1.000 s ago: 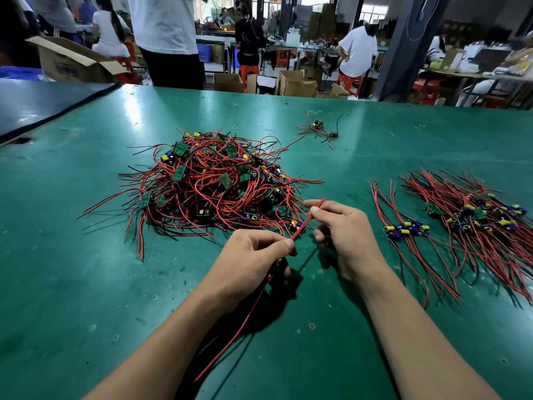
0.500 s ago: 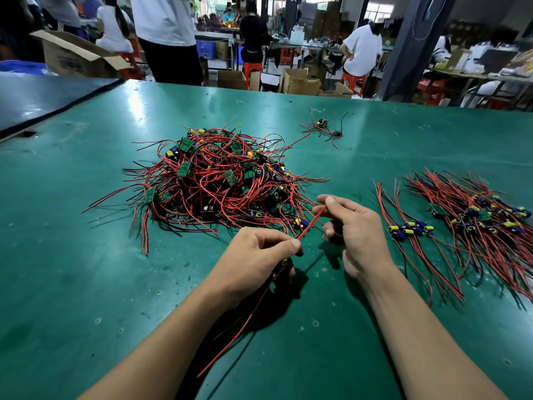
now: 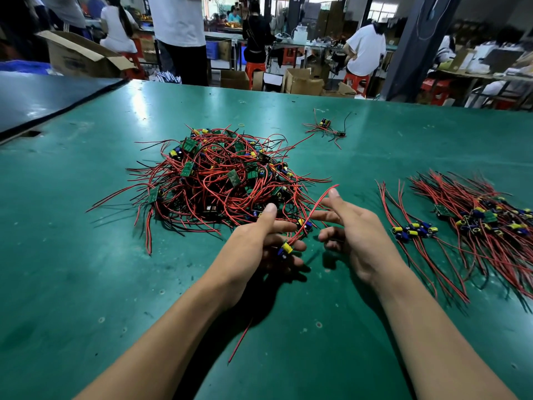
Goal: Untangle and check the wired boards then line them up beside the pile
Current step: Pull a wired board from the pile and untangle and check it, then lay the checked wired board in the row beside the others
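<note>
Fingers [image 3: 281,226] of the left hand [image 3: 256,243] curl round a small board with yellow and blue capacitors [image 3: 286,248] at the near edge of the tangled red-wire pile [image 3: 225,180]. The right hand [image 3: 354,235] is loosely spread, its index touching the board's red lead [image 3: 315,208]. Pulled rightward, that lead could snag loops of the pile.

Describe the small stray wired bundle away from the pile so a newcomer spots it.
Start at the tangled pile on the green table. Beyond it, rightward toward the far edge, lies a small stray bundle. Unlike the pile and lined-up rows, it sits alone.
</note>
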Demonstrator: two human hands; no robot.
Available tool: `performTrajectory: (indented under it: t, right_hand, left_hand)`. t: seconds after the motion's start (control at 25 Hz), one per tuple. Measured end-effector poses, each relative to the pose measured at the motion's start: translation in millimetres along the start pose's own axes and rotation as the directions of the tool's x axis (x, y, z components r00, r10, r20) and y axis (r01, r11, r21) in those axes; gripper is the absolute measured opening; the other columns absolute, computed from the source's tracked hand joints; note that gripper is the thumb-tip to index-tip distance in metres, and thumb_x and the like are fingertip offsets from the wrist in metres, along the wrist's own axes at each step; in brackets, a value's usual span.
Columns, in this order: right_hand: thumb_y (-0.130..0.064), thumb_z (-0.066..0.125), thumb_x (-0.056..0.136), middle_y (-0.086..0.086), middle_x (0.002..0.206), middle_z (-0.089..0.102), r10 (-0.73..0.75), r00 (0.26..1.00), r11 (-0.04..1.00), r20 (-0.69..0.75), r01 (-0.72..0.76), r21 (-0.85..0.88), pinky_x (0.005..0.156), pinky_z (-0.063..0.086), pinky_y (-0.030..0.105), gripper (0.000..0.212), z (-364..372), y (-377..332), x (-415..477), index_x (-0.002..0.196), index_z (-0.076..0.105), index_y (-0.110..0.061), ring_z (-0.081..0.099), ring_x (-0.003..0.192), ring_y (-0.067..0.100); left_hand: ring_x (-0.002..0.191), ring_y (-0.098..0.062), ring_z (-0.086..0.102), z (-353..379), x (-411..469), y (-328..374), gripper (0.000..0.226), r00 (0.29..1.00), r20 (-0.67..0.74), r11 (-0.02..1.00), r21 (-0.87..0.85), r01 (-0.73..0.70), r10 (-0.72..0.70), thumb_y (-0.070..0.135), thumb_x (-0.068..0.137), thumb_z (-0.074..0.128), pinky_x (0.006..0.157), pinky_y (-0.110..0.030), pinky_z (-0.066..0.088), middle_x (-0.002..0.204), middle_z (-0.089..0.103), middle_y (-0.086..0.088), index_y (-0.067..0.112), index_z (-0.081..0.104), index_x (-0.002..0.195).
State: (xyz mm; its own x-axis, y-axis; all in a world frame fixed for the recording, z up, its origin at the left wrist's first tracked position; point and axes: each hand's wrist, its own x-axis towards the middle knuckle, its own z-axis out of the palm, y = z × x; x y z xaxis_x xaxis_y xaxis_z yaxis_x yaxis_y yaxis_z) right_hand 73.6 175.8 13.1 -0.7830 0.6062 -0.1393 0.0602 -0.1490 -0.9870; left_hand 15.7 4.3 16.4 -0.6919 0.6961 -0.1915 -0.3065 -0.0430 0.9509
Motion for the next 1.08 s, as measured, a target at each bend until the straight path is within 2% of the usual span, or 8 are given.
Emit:
performTrajectory:
  t: [0.28, 0.48, 0.56, 0.64, 0.76, 0.84, 0.96, 1.08]
  right_hand:
    - [-0.048, 0.083, 0.074, 0.004, 0.070, 0.067, 0.103, 0.983, 0.986, 0.149, -0.081, -0.147, 0.040, 0.045, 0.026, 0.054, 18, 1, -18, 0.098, 0.050, -0.012, 0.057, 0.045, 0.019]
    - [-0.024, 0.087, 0.075, -0.001, 0.073, 0.067, -0.093, 0.988, 0.870, 0.124, 0.141, -0.472, 0.059, 0.056, 0.035, 0.031, 28, 5, -22, 0.084, 0.059, -0.016, 0.062, 0.062, 0.014]
    - [-0.021, 0.086, 0.076, 0.001, 0.075, 0.069, -0.129, 0.989, 0.855, 0.077, 0.151, -0.497, 0.072, 0.056, 0.039, 0.025, 25, 4, -18, 0.079, 0.062, -0.017, 0.061, 0.067, 0.016]
    - [-0.022, 0.086, 0.076, 0.001, 0.074, 0.069, -0.143, 0.990, 0.848, -0.001, 0.121, -0.515, 0.071, 0.054, 0.035, 0.023, 16, 2, -12, 0.079, 0.063, -0.017, 0.060, 0.066, 0.016]
    - [-0.026, 0.084, 0.078, -0.002, 0.078, 0.069, -0.220, 0.962, 0.734, -0.160, 0.055, -0.677, 0.066, 0.046, 0.026, 0.021, -6, -2, -3, 0.082, 0.064, -0.018, 0.064, 0.076, 0.018]
    - [-0.027, 0.080, 0.081, 0.002, 0.090, 0.071, -0.251, 0.943, 0.632, -0.216, -0.009, -0.775, 0.076, 0.047, 0.029, 0.017, -21, -2, 1, 0.088, 0.066, -0.020, 0.065, 0.090, 0.024]
    - [-0.030, 0.075, 0.086, 0.009, 0.111, 0.068, -0.302, 0.925, 0.463, -0.231, -0.069, -0.884, 0.093, 0.049, 0.039, 0.020, -34, -2, 2, 0.104, 0.068, -0.023, 0.062, 0.107, 0.031]
    - [-0.027, 0.073, 0.087, 0.009, 0.108, 0.068, -0.425, 0.897, 0.486, -0.124, 0.110, -0.867, 0.088, 0.048, 0.033, 0.017, -22, -2, 0, 0.103, 0.072, -0.020, 0.064, 0.098, 0.028]
  left_hand:
    - [0.108, -0.025, 0.068, -2, 6, -4, 0.065, 1.000, 0.004, 0.983, -0.186, -0.001, 0.002, 0.063, 0.096, 0.022, 0.099, -0.040, 0.050, 0.114, 0.072, -0.009, 0.017, 0.055, 0.129]
    - [0.109, -0.012, 0.066, 2, 6, -2, 0.057, 0.997, 0.074, 0.956, -0.293, 0.009, 0.013, 0.062, 0.096, 0.023, 0.085, -0.025, 0.052, 0.129, 0.063, -0.003, 0.028, 0.046, 0.135]
    - [0.105, -0.012, 0.066, 3, 7, -5, 0.042, 0.998, 0.023, 0.982, -0.182, -0.052, 0.057, 0.049, 0.100, 0.035, 0.087, -0.026, 0.052, 0.124, 0.065, 0.002, 0.024, 0.055, 0.126]
    - [0.095, -0.019, 0.070, 1, 6, -11, 0.019, 0.965, -0.109, 0.963, 0.150, -0.223, 0.240, 0.025, 0.098, 0.054, 0.080, -0.024, 0.055, 0.106, 0.073, -0.002, 0.017, 0.066, 0.111]
    - [0.070, -0.004, 0.062, -5, 2, -18, 0.011, 0.826, -0.095, 0.631, 0.696, -0.344, 0.555, 0.014, 0.087, 0.069, 0.067, -0.009, 0.044, 0.081, 0.069, 0.014, 0.019, 0.073, 0.096]
    - [0.074, 0.000, 0.058, -9, 2, -19, 0.011, 0.809, -0.013, 0.469, 0.820, -0.327, 0.588, 0.017, 0.084, 0.072, 0.073, -0.015, 0.044, 0.084, 0.066, 0.014, 0.020, 0.073, 0.095]
    - [0.089, -0.013, 0.060, -10, 4, -22, 0.013, 0.838, 0.050, 0.357, 0.890, -0.284, 0.543, 0.025, 0.084, 0.069, 0.082, -0.031, 0.049, 0.093, 0.063, 0.008, 0.023, 0.073, 0.097]
    - [0.090, -0.016, 0.058, -8, 3, -24, 0.021, 0.843, 0.061, 0.281, 0.928, -0.246, 0.534, 0.042, 0.085, 0.065, 0.078, -0.035, 0.050, 0.094, 0.057, 0.009, 0.027, 0.069, 0.100]
